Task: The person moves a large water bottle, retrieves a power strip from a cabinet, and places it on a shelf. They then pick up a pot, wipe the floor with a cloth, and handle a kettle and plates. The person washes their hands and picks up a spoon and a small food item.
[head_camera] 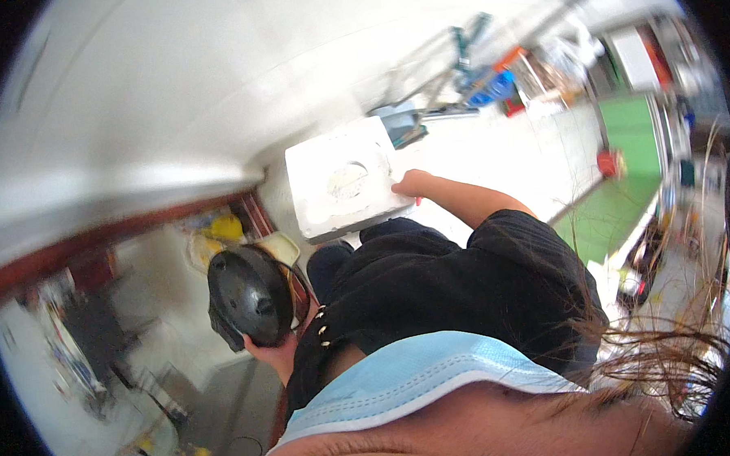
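Note:
My left hand holds a rounded, glossy black object from below, at my left side. It could be a lid or a bowl; I cannot tell which. Behind it shows the edge of a pale yellow-green plastic piece. With my right hand I grip the near right edge of a square white block, which looks like packing foam and has a round recess in its middle. The block is in front of my legs, above the floor. A small bit of red shows beneath my right fingers.
Blurred tools and boxes lie along the wall at the upper right, near a blue item. A green mat or panel lies to the right with a red object at its edge. Yellow items sit beyond the black object.

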The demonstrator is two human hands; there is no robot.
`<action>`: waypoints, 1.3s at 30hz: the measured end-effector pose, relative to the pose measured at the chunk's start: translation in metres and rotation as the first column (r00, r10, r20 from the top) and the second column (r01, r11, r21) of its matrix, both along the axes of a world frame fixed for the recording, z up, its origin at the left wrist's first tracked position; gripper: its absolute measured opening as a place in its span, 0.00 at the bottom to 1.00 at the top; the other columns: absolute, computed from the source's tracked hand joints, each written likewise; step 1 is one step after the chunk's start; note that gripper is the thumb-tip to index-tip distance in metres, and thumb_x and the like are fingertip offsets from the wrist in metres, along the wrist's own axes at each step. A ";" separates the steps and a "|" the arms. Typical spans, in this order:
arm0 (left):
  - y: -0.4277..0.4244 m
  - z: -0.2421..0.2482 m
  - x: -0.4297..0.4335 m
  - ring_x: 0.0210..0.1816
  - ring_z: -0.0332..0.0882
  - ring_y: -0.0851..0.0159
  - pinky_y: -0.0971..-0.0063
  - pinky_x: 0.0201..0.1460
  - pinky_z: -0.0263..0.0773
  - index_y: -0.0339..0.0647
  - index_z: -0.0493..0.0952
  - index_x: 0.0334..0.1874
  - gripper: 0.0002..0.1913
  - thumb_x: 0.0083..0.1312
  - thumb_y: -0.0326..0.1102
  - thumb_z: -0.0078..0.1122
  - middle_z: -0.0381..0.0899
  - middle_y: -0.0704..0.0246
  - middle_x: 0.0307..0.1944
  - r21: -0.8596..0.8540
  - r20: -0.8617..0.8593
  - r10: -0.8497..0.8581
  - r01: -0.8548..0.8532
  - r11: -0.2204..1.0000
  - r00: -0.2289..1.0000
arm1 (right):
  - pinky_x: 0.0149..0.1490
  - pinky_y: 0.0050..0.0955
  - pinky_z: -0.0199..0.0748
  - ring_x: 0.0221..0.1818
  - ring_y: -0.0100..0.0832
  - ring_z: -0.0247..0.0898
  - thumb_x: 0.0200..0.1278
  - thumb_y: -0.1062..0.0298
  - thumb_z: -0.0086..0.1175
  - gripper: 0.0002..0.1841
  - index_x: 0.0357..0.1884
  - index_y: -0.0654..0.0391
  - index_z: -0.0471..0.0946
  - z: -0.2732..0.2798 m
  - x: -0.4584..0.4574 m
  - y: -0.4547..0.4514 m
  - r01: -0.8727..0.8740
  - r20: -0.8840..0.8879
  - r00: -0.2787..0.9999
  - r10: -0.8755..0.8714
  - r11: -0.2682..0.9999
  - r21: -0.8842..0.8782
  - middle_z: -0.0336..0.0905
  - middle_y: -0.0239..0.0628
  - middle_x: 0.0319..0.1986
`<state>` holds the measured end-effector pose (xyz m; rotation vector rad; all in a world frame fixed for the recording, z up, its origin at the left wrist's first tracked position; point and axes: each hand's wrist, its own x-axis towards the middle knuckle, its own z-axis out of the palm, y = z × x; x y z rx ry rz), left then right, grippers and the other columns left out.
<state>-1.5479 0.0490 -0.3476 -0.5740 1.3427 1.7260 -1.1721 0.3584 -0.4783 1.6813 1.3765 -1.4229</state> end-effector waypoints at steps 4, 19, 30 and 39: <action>0.031 -0.017 -0.008 0.63 0.70 0.53 0.59 0.66 0.64 0.44 0.70 0.65 0.34 0.59 0.57 0.56 0.71 0.64 0.64 -0.030 -0.017 -0.138 0.137 0.990 0.990 | 0.34 0.35 0.78 0.20 0.43 0.79 0.58 0.47 0.53 0.28 0.31 0.71 0.81 0.018 0.111 -0.050 0.376 -0.006 0.923 -0.385 0.896 0.236 0.82 0.50 0.22; 0.226 -0.024 0.178 0.64 0.69 0.51 0.53 0.66 0.64 0.44 0.70 0.65 0.33 0.63 0.58 0.52 0.72 0.64 0.64 0.106 -0.151 -0.880 0.893 0.438 0.450 | 0.54 0.41 0.75 0.51 0.51 0.78 0.49 0.38 0.62 0.42 0.53 0.72 0.75 0.032 0.267 -0.334 0.845 -0.136 -0.005 -0.991 -0.076 0.529 0.79 0.61 0.47; 0.264 0.022 0.468 0.64 0.68 0.53 0.52 0.67 0.64 0.47 0.70 0.64 0.31 0.61 0.56 0.52 0.70 0.66 0.65 0.128 0.077 -0.986 0.979 0.160 0.151 | 0.61 0.38 0.70 0.58 0.49 0.74 0.53 0.36 0.61 0.47 0.62 0.71 0.67 0.047 0.407 -0.366 0.777 -0.214 -0.070 -0.974 -0.188 0.601 0.76 0.59 0.54; 0.336 0.010 0.577 0.66 0.62 0.47 0.45 0.69 0.56 0.47 0.69 0.65 0.37 0.57 0.61 0.55 0.68 0.63 0.66 -0.006 0.090 -0.974 0.979 0.206 0.206 | 0.63 0.39 0.68 0.60 0.49 0.72 0.53 0.34 0.58 0.48 0.66 0.66 0.65 0.031 0.532 -0.337 0.816 -0.185 -0.149 -0.971 -0.227 0.531 0.74 0.57 0.57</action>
